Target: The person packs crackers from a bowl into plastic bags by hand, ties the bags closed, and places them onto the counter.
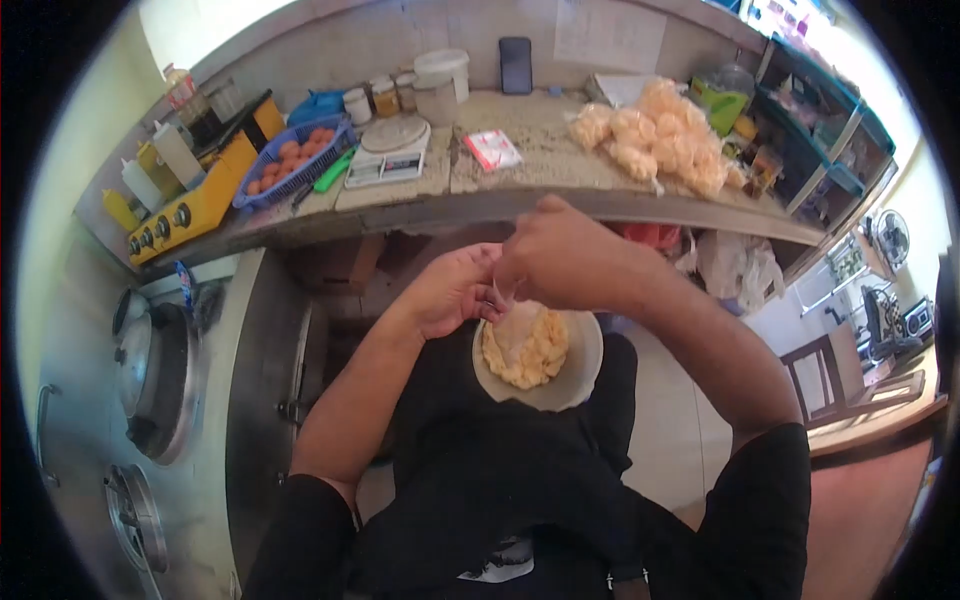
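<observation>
Over my lap sits a pale bowl (588, 372) holding a lumpy yellow dough-like mixture (535, 362). Just above the bowl is a clear plastic bag (512, 312), its lower part hanging in front of the mixture. My left hand (458, 292) has its fingers curled with the tips pinching the bag's left side. My right hand (560, 258) is closed at the bag's top, its knuckles up and its fingertips largely hidden. Whether anything is inside the bag I cannot tell.
On the counter (480, 185) ahead are a kitchen scale (385, 168), a red-and-white packet (492, 150), a pile of filled clear bags (660, 135), a phone (515, 66) and a blue basket (292, 165) of eggs. A stove (160, 380) stands at left, a wooden chair (830, 375) at right.
</observation>
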Demonstrator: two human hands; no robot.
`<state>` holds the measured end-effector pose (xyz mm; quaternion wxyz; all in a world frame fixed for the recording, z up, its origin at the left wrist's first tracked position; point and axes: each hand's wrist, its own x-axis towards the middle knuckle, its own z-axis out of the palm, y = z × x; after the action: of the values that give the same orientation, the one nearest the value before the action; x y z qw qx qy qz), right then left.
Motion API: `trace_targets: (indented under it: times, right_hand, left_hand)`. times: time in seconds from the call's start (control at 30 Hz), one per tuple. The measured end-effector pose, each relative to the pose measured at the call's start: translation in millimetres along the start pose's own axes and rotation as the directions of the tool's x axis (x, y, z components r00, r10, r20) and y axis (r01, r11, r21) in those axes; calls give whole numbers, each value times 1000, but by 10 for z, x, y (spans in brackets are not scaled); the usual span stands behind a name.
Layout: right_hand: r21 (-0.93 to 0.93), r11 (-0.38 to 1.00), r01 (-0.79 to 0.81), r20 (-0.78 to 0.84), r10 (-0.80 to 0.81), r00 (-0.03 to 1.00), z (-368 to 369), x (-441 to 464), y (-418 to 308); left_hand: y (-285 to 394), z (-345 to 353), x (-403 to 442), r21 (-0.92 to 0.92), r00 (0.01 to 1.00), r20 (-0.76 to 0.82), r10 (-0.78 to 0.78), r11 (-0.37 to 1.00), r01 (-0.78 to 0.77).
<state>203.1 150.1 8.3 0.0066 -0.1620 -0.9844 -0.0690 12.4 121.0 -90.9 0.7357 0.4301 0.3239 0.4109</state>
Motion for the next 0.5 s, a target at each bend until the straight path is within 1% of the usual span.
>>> trace_targets:
  times: [0.03, 0.13, 0.17, 0.2, 0.23, 0.27, 0.3, 0.37, 0.4, 0.43, 0.5]
  right_hand:
    - [-31, 999, 20, 6, -19, 1000, 191, -43, -81]
    - [56, 997, 51, -59, -47, 997, 795, -160, -230]
    - [79, 997, 2, 85, -9, 996, 946, -158, -270]
    - [283, 959, 0, 39, -12, 999, 1110, -209, -255]
    - [472, 881, 9, -8, -6, 1000, 1245, -298, -209]
    - [643, 766, 25, -52, 11, 999, 1368, -392, -167]
    - [755, 614, -230, 167, 160, 973, 1292, -432, -110]
    - [679, 573, -459, 251, 407, 878, 1680, -485, 44]
    - [638, 520, -568, 292, 520, 803, 1967, -517, 56]
    - [566, 555, -610, 343, 514, 786, 2241, -533, 55]
    - [403, 622, -672, 432, 518, 738, 2776, -530, 71]
  left_hand:
    - [-205, 42, 62, -16, 995, -93, -30, 999, 28]
    - [-794, -136, 174, -6, 984, 43, -174, 985, 175]
    - [-982, -178, 155, 41, 979, 27, -204, 978, 203]
    - [-1186, -224, 154, 119, 988, -54, -142, 982, 147]
    - [-1357, -234, 166, 203, 989, -129, -68, 975, 94]
    - [-1519, -265, 148, 289, 981, -196, 10, 956, 48]
    - [-1435, -164, 47, 404, 943, -319, 91, 913, 48]
    - [-1551, -278, -59, 416, 897, -398, 194, 909, -12]
    - [-1619, -319, -157, 422, 869, -438, 231, 906, -29]
    - [-1600, -309, -246, 401, 861, -441, 252, 914, -62]
    - [-1589, -279, -380, 276, 835, -499, 233, 956, -102]
